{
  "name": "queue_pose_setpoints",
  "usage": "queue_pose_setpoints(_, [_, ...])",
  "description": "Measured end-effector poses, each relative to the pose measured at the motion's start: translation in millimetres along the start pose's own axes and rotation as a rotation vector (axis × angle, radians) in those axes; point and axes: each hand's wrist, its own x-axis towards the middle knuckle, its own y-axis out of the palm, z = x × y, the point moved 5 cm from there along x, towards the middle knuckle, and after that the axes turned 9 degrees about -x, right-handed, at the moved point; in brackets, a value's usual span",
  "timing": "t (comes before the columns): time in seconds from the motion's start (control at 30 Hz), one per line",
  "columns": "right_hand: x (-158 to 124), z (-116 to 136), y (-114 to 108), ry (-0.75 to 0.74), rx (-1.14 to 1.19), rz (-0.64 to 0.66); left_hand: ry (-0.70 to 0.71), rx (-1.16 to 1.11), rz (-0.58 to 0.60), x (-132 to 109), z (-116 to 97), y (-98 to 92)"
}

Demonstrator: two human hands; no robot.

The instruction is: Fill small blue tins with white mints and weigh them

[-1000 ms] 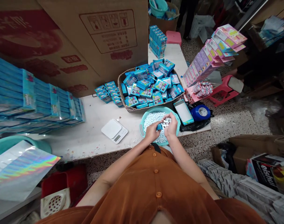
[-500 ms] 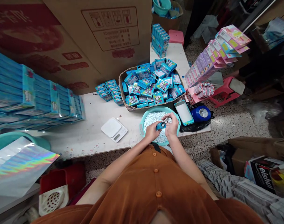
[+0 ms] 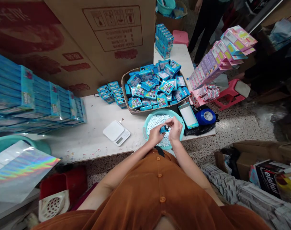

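Observation:
My left hand point(image 3: 155, 135) grips a small blue box point(image 3: 163, 129) over a teal basin point(image 3: 181, 122) filled with small white candies point(image 3: 156, 121). My right hand point(image 3: 175, 128) is curled at the box's open end, fingers pinched together on a few white candies. Both hands hover just above the candy heap at the table's near edge.
A basket point(image 3: 126, 101) heaped with blue boxes stands behind the basin. A white scale point(image 3: 116, 133) lies to the left, an open blue tray point(image 3: 188, 115) and blue tape roll point(image 3: 206, 116) to the right. Stacked blue cartons point(image 3: 35, 95) fill the left. A person's legs point(image 3: 207, 22) stand at the far back.
My right hand held a palmful of white candies a second ago; now its fingers are pinched at the box mouth with few candies showing. A person's legs have come into view at the back.

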Motion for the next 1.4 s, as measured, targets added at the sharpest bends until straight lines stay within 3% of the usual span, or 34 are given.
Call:
queue_pose_setpoints(0.17, [0,-1,-3,-0.001,0.014,-0.076,0.092,-0.023,0.027,0,-3,1.7])
queue_pose_setpoints(0.4, [-14,6,0,-0.062,-0.094,0.018,0.126,-0.073,0.037,-7,11,8.3])
queue_pose_setpoints(0.53, [-7,-5,4,0.039,0.185,0.006,0.142,-0.143,-0.076,3,31,16.0])
queue_pose_setpoints(0.63, [-5,-4,12,0.135,0.384,0.090,0.138,-0.182,-0.119,10,34,18.4])
queue_pose_setpoints(0.73, [-4,2,10,0.177,0.453,0.154,0.114,-0.195,-0.152,12,30,11.2])
queue_pose_setpoints(0.83, [10,0,-10,0.123,0.406,0.086,0.075,-0.175,-0.163,10,31,0.1])
queue_pose_setpoints(0.97, [41,-43,-57,0.078,0.132,-0.121,-0.003,-0.153,-0.158,6,42,-10.3])
queue_pose_setpoints(1.0, [49,-60,-68,0.083,-0.006,-0.135,-0.023,-0.146,-0.164,4,45,-12.1])
queue_pose_setpoints(1.07, [62,-95,-78,0.068,-0.355,-0.033,-0.060,-0.131,-0.180,-1,49,-14.7])
queue_pose_setpoints(1.13, [69,-128,-78,-0.034,-0.679,0.130,-0.098,-0.127,-0.188,-7,52,-16.1])
queue_pose_setpoints(1.23, [70,-164,-65,-0.239,-1.002,0.240,-0.138,-0.151,-0.191,-15,54,-17.5])
queue_pose_setpoints(1.4, [50,-198,-38,-0.487,-1.221,0.411,-0.141,-0.171,-0.229,-26,57,-22.2])
